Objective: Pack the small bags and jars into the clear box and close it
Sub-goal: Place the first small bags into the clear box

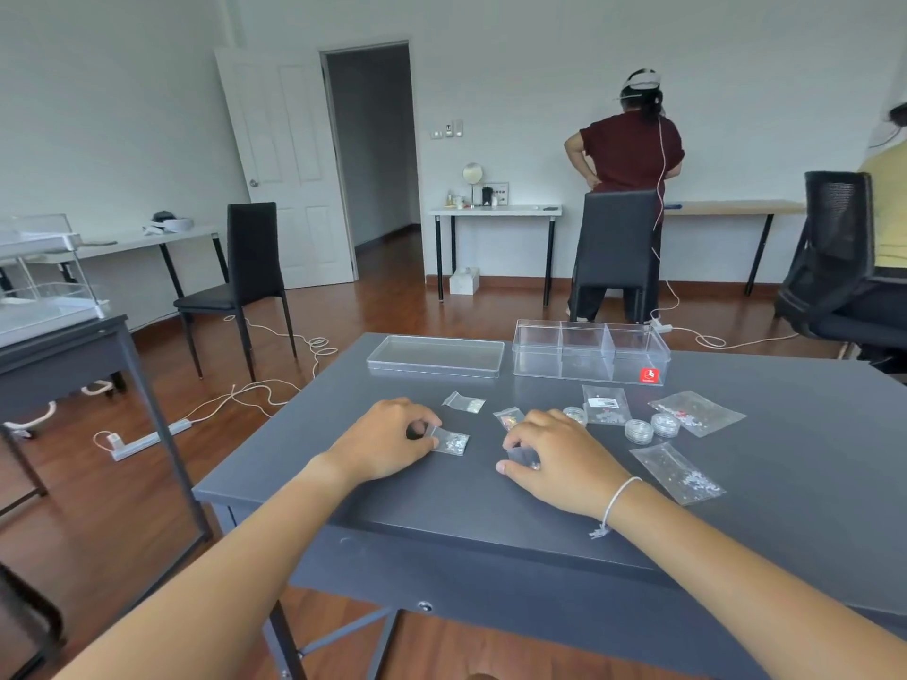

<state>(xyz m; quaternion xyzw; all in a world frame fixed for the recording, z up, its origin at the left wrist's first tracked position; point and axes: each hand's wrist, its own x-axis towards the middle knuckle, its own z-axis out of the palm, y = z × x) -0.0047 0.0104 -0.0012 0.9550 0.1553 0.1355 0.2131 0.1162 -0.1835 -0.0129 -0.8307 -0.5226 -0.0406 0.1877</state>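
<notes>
Nearest me, my right hand (554, 458) lies low on the surface (343, 493), fingers (513, 441) curled down over a small bag (522, 456). I see only a corner of that bag under the palm, so I cannot tell whether the fingers have truly closed on it or just cover it. My left hand (392, 436) sits a little farther left, fingertips pinched on the near edge of a beaded bag (451, 441) that still lies flat.

The step in hand, as I judge it, is lifting these two bags. To do it well I should pinch at the sealed edge, not the loose middle, and peel each bag up off the surface so the beads slide to one end rather than bulge out.

Beyond my hands lie more bags: a pink one (508, 417) just past the right hand, a pale one (464, 401), a labelled one (606, 404), and two larger bags (697, 413) (680, 473) to the right. Three jars (575, 414) (639, 430) (665, 424) stand among them.

Farthest, at the back edge, the box (589, 353) stands open, its three compartments empty, with the lid (436, 355) lying apart to its left. Small bags should go flat into one compartment, leaving room for the jars.
</notes>
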